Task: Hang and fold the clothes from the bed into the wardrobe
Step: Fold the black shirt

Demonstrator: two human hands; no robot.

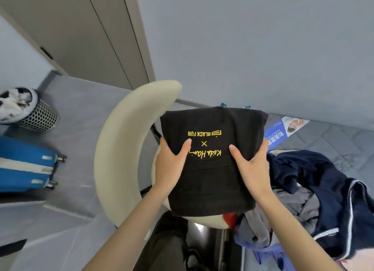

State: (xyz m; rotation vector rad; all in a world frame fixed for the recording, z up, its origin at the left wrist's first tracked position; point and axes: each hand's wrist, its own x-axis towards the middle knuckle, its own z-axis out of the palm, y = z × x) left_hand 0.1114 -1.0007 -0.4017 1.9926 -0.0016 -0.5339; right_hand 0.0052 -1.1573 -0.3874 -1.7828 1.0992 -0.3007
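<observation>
Carry the folded shirt [210, 190] level, left hand [172, 167] and right hand [251, 169] gripping opposite edges, thumbs on top, fingers presumably beneath, so the folds hold.

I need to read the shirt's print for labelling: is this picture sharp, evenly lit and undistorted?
Head view: print on the shirt sharp, though upside down; light soft, even, no glare; the door leans from wide-angle distortion; the suitcase at the left edge looks smeared.
</observation>
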